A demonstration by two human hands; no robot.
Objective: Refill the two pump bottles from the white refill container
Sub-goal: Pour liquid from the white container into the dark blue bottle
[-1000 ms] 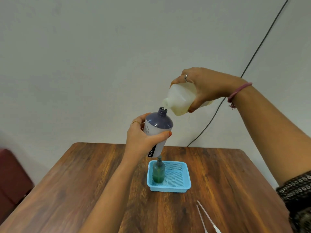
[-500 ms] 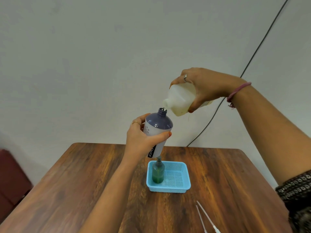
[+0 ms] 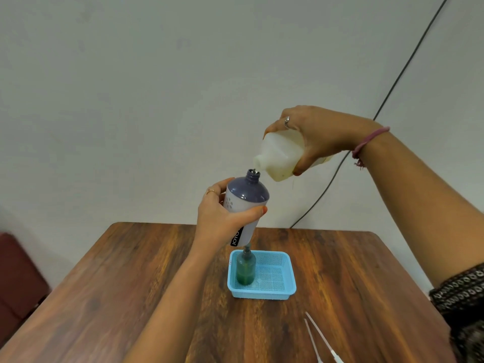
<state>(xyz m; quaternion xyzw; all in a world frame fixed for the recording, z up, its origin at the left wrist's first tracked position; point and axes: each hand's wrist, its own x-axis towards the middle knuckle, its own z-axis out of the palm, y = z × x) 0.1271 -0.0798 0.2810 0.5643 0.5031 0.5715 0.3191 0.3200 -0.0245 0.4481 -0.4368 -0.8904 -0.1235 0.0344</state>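
The left hand (image 3: 220,218) holds a purple-topped bottle (image 3: 245,205) in the air above the blue basket (image 3: 272,292), its fingers (image 3: 213,191) and thumb curled round the bottle's pale lower body. The bottle leans slightly to the right, its open neck pointing up, with no pump on it. A black label with white letters runs down its side below the thumb.

The right hand (image 3: 322,137) grips the white refill container (image 3: 280,155) higher up and to the right of that bottle, fingers wrapped over the top of it and thumb under it. The container is tipped so that its spout points down and left, just above the bottle's neck; whether the two touch cannot be told. Yellowish liquid shows through the container's lower wall.

A green bottle (image 3: 245,269) stands upright in the left part of the blue basket, directly below the held bottle. The basket sits on the wooden desk (image 3: 131,284), toward its far middle. Nearer than the basket and to its right, two thin white tubes (image 3: 318,334) lie on the desk. Behind the basket, a black cable (image 3: 392,85) runs up the pale wall.
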